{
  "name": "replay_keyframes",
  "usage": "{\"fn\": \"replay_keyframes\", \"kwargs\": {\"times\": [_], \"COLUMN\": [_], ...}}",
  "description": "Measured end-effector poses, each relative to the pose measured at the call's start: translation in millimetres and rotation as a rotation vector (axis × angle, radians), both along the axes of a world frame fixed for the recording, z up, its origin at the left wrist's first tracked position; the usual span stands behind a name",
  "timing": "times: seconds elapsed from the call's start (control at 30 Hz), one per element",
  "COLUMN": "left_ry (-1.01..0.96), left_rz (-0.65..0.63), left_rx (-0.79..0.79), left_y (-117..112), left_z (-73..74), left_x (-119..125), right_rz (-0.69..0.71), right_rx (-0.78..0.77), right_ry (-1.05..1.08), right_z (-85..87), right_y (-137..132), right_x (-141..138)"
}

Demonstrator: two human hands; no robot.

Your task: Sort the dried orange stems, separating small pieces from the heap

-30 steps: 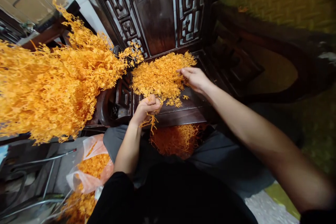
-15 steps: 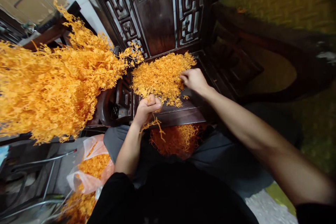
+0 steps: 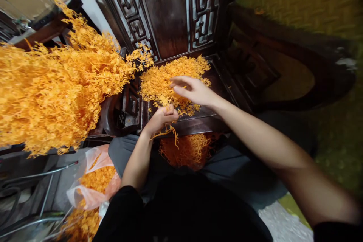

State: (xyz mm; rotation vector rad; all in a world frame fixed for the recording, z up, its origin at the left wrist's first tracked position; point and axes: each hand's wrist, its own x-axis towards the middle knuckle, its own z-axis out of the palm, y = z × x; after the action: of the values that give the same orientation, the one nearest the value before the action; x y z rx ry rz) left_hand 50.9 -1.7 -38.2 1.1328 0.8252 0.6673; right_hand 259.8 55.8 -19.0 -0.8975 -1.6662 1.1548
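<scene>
My left hand [image 3: 163, 118] is closed around an orange branched sprig [image 3: 175, 140], whose bare stems dangle below the fist and whose tips poke out above it. My right hand [image 3: 189, 90] hovers over a pile of small orange sprig pieces [image 3: 159, 77], thumb and fingers apart, with nothing visible in it. The pile lies on the dark wooden seat [image 3: 195, 124] of a carved chair. Whether the right fingertips touch the pile, I cannot tell.
A large heap of orange sprigs [image 3: 56, 94] spreads at the left, beyond the curved armrest [image 3: 109, 121]. Bare orange stems [image 3: 184, 151] sit below the seat between my legs. A pinkish plastic bag [image 3: 109, 185] with orange bits stands lower left. The carved backrest [image 3: 170, 26] rises behind.
My right hand has moved left from the pile's right edge toward my left hand, and its fingers have opened. The left hand stays closed on the sprig, nearly in place.
</scene>
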Motion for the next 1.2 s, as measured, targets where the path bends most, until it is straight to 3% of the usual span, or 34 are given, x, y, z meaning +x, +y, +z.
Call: {"fn": "replay_keyframes", "kwargs": {"times": [0.1, 0.2, 0.27, 0.43, 0.5, 0.57, 0.67, 0.77, 0.87, 0.97, 1.03, 1.13, 1.2], "left_ry": [0.146, 0.245, 0.237, 0.150, 0.169, 0.214, 0.398, 0.592, 0.834, 1.039, 1.075, 1.102, 1.108], "left_rz": [-0.140, -0.211, -0.202, -0.284, -0.291, -0.299, -0.459, -0.631, -0.742, -0.768, -0.789, -0.867, -0.892], "left_rx": [0.033, 0.029, 0.019, -0.089, -0.089, 0.002, 0.255, 0.466, 0.569, 0.615, 0.620, 0.617, 0.626], "left_y": [-2, -3, -5, -12, -11, -8, -7, -19, -38, -55, -63, -66, -62], "left_z": [-3.8, -6.4, -6.7, -5.8, -6.3, -9.1, -21.3, -43.2, -66.0, -80.0, -83.0, -79.5, -73.3], "left_x": [3, 7, 9, 10, 8, 9, 15, 26, 39, 51, 58, 62, 60], "right_rz": [0.271, 0.335, 0.176, -0.566, -0.621, -0.581, -0.497, -0.319, -0.165, -0.204, -0.167, 0.023, -0.003], "right_rx": [-0.011, 0.046, 0.062, -0.066, -0.145, -0.216, -0.222, -0.203, -0.174, -0.184, -0.367, -0.666, -0.599], "right_ry": [-0.156, -0.264, -0.254, 0.074, 0.172, 0.177, 0.077, 0.048, 0.017, -0.323, -0.684, -1.043, -1.186], "right_z": [13.7, 12.0, 3.3, -23.8, -33.3, -42.1, -50.7, -51.2, -51.1, -59.2, -68.0, -81.0, -88.8], "right_y": [-7, -5, 5, 51, 63, 64, 53, 44, 44, 44, 36, 14, -2], "right_x": [1, -1, 2, 41, 59, 67, 61, 54, 60, 70, 67, 41, 16]}}
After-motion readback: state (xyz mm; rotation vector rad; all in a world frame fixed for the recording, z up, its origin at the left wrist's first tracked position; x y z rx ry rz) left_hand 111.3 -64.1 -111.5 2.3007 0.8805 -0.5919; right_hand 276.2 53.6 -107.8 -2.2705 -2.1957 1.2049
